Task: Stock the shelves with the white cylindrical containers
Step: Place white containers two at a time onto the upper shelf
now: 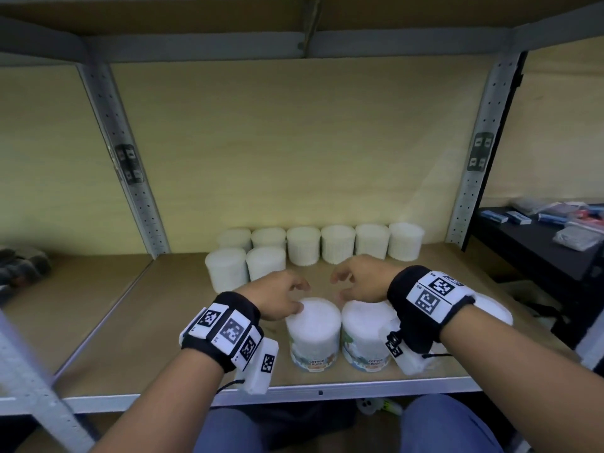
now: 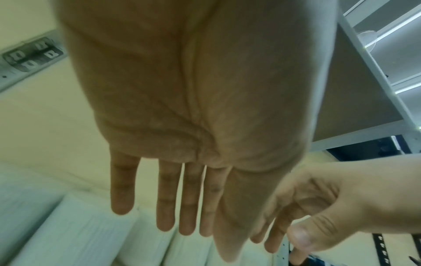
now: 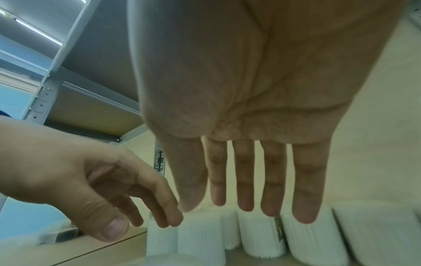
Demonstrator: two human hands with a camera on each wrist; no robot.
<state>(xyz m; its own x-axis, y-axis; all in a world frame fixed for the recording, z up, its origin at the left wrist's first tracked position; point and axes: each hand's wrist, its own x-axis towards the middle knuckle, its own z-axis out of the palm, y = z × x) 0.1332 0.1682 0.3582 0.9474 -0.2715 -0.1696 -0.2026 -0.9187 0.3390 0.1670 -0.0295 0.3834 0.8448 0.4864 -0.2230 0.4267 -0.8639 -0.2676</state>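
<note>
Where labels face out, containers (image 1: 313,335) (front pair) read "COTTON BUDS"

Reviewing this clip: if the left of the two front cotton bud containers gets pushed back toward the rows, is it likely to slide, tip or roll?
The left front container stands upright, about as wide as tall, so it probably slides rather than tips. Apparently packed with cotton buds, it is likely light. On its side, the round wall could roll across the shelf.

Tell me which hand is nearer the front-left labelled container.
Left. The left hand hovers at the top rim of the front-left container, fingers relaxed. The right hand is over the neighbouring container to its right.
</note>
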